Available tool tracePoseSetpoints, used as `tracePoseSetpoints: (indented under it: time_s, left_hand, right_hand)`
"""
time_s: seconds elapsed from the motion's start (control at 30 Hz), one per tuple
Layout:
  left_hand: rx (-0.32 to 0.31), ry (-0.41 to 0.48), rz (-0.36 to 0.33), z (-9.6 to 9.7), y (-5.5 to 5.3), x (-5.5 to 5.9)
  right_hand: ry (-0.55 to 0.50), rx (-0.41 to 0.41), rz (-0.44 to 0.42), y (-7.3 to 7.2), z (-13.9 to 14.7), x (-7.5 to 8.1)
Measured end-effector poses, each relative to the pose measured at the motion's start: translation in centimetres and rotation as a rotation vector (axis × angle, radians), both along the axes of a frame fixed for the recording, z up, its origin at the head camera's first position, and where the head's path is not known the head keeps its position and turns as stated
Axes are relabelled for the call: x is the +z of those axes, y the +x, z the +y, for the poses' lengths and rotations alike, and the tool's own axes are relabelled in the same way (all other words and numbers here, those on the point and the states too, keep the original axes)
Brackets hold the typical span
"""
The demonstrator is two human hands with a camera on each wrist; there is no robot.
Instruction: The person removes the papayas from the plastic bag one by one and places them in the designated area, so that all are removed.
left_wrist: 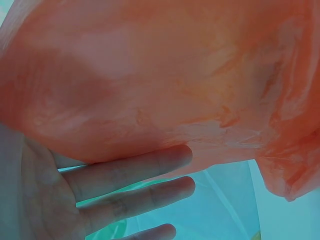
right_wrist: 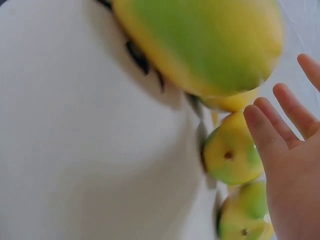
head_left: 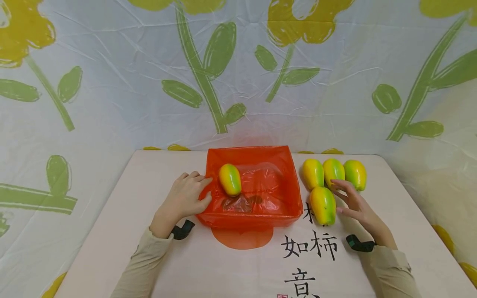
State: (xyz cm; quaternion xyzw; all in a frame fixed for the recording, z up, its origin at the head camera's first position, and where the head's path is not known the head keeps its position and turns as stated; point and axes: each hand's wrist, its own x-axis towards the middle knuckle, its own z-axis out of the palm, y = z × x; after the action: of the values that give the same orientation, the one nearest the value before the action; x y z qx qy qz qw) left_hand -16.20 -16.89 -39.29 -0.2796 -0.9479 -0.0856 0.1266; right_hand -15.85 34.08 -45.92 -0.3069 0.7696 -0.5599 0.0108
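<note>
Mangoes (head_left: 333, 171) beside orange bag (head_left: 277, 207); seemingly touching

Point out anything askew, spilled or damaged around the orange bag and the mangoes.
Nothing is spilled or damaged. The orange plastic bag sags and wrinkles at its left edge, where the left hand presses it. One mango lies inside; four mangoes sit grouped beside the bag, by the open right hand.
</note>
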Motion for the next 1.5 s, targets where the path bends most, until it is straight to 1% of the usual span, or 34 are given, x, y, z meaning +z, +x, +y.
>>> tracePoseSetpoints:
  time_s: [0.17,0.5,0.67,0.77,1.0,1.17,1.33,1.5]
  left_hand:
    - [-0.001,0.007,0.009,-0.1,-0.1,-0.1]
    - [0.0,0.008,0.004,-0.2,-0.1,-0.1]
    - [0.003,0.004,-0.003,-0.1,-0.1,0.0]
    - [0.002,-0.003,-0.007,0.0,-0.1,0.0]
    - [0.008,0.003,-0.014,0.0,-0.1,0.0]
    - [0.015,-0.002,-0.026,0.0,0.0,0.0]
    - [0.011,-0.002,-0.02,0.1,-0.1,0.0]
    - [0.006,0.001,-0.009,0.0,-0.1,-0.1]
  right_hand:
    - [-0.029,-0.005,0.022,-0.4,-0.5,1.2]
    - [0.076,-0.104,0.052,-1.9,-2.4,3.5]
    - [0.114,-0.117,0.089,-3.0,-3.6,4.9]
    - [0.122,-0.116,0.102,-3.7,-4.5,5.9]
    - [0.186,-0.161,0.118,-4.6,-7.0,8.6]
    - [0.188,-0.134,0.137,-5.0,-9.2,10.6]
    - [0.17,-0.095,0.139,-5.1,-11.8,12.3]
    - [0.204,-0.07,0.134,-5.6,-14.4,13.8]
